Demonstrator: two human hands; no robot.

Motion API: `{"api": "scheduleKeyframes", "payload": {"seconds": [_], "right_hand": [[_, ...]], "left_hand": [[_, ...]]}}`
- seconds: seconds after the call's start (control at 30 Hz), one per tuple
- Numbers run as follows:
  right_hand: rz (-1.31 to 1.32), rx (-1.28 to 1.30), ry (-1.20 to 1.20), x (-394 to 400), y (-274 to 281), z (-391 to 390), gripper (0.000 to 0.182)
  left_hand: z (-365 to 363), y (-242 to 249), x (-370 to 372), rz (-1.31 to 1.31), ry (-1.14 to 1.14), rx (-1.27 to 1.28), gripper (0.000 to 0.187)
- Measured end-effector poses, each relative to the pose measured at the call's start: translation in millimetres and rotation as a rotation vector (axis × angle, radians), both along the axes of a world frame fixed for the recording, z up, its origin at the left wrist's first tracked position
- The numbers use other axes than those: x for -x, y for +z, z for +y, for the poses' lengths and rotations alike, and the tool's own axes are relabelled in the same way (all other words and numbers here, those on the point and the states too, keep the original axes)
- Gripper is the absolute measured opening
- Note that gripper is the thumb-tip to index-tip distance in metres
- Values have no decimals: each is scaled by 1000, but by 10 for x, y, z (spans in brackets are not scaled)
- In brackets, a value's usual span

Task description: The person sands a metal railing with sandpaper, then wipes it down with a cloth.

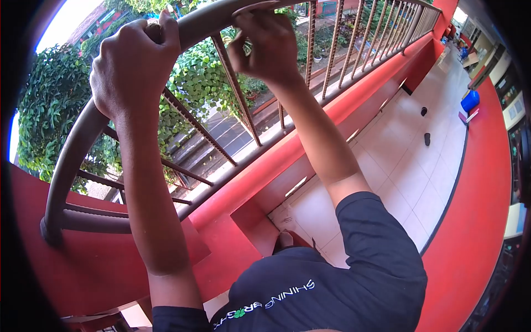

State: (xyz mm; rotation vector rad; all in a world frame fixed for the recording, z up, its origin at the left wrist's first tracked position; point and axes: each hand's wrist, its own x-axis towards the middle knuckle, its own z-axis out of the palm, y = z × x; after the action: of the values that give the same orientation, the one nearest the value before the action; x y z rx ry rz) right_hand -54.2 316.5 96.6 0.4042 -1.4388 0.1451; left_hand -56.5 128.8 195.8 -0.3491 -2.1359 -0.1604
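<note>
My left hand [135, 66] is wrapped round the thick dark handrail [207, 22] at the upper left, thumb pointing up along it. My right hand [268, 47] is at the same rail, further right, its fingers curled. Between its fingers and the rail shows the edge of a thin, flat, brownish piece [255, 7], perhaps a sheet; its kind I cannot make out. Below the rail, between my two hands, runs a ribbed metal bar [238, 91] of the railing.
A red ledge [260, 191] carries the railing. Beyond it are green leafy plants [55, 116]. To the right lies a tiled walkway [398, 166] with two dark shoes [427, 138], a blue container [469, 100] and a long red surface [481, 193].
</note>
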Motion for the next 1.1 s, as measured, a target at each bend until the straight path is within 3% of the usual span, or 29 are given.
{"api": "scheduleKeyframes", "payload": {"seconds": [0.07,0.13,0.27,0.3,0.33,0.4,0.43,0.53,0.57,0.6,0.67,0.7,0.73,0.8,0.87,0.93,1.0,1.07,1.1], "right_hand": [[-370,429,-20,-63,42,101,19],[28,146,115,-8,74,-125,22],[-7,232,47,40,90,14,23],[-133,348,14,-96,200,102,24],[-433,557,7,-219,241,56,19],[113,10,-12,-73,336,-145,10],[-176,48,19,-214,210,-273,8],[-243,200,8,-129,173,-3,6],[-460,529,62,-292,258,-75,3],[-380,447,46,-266,229,-81,5],[-180,109,202,-131,152,-216,11],[-360,85,222,-224,112,-254,17],[-360,86,223,-263,155,-239,17],[-552,599,61,-318,240,-201,21],[-454,495,26,-246,151,-208,22],[-302,169,100,-214,129,-336,15],[-417,470,30,-242,193,-217,20],[-591,650,-29,-299,279,-234,21],[-369,368,99,-254,250,-255,15]], "left_hand": [[3,8,-19,-13,-7,2,50],[9,14,-24,-21,-6,-2,49],[8,11,-5,-18,-3,0,50],[-1,6,6,-16,-12,-1,50],[-5,-6,16,-19,0,-11,50],[16,-13,26,-9,37,-13,54],[18,-5,12,-31,40,-23,55],[-5,-37,48,43,22,-19,55],[10,23,-23,-74,55,-4,55],[36,-6,-66,-81,64,-14,55],[92,-48,-155,112,0,-116,36],[93,-16,-203,37,-21,-136,37],[76,41,-260,36,-20,-135,37],[50,137,-374,-113,-90,-145,36],[155,19,-362,-8,-17,-140,36],[151,17,-343,106,47,-116,37],[30,167,-396,-146,-105,-124,37],[34,144,-299,-168,-80,-148,37],[56,128,-245,-183,-62,-159,37]]}}
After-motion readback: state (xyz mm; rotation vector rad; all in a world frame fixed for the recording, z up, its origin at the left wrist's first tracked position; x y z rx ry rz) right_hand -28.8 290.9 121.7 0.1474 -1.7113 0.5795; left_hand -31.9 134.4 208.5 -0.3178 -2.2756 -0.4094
